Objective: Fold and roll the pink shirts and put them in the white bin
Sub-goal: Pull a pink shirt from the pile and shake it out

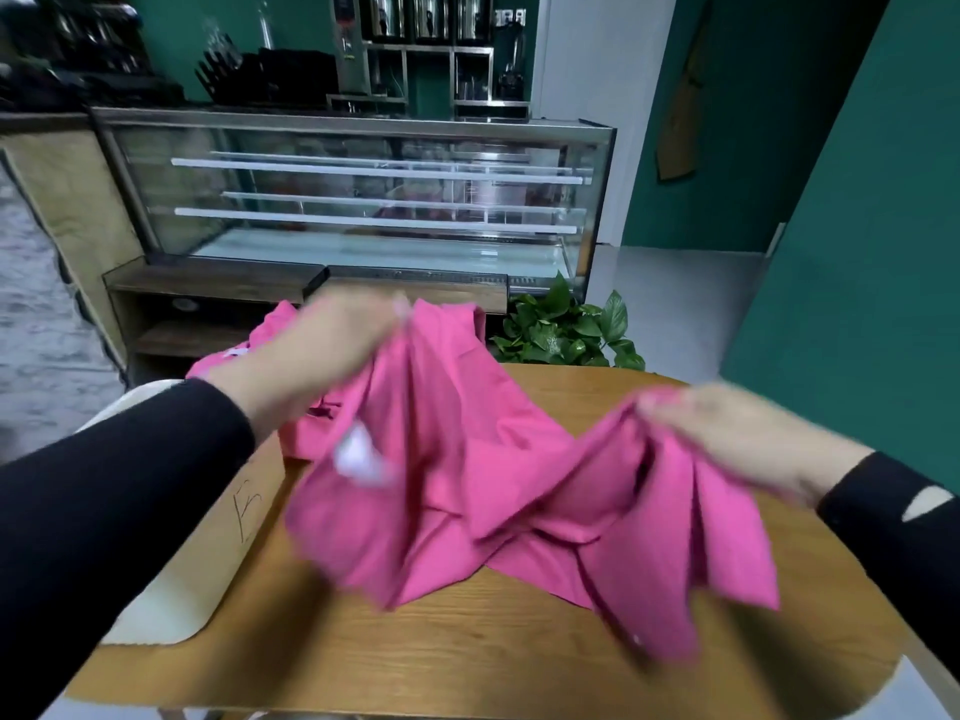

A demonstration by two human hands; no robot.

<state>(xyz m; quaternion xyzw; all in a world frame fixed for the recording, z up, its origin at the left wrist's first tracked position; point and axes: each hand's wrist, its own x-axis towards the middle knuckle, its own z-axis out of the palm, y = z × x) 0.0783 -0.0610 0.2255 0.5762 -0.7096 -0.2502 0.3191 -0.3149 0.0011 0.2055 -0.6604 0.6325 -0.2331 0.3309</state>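
Note:
A crumpled pink shirt (483, 491) hangs spread between my hands above the wooden table (467, 646). My left hand (322, 350) grips one bunched edge of it high at the centre left. My right hand (727, 433) grips another bunched edge lower on the right. The shirt's lower folds touch the tabletop, and a white label shows near its left side. More pink fabric (244, 350) lies behind my left arm over the white bin (218, 553), which stands at the table's left edge. Both hands are blurred by motion.
A green potted plant (566, 335) stands just beyond the table's far edge. A glass display counter (363, 200) and a wooden shelf unit (208, 314) fill the background. Grey floor lies to the right, beside a green wall.

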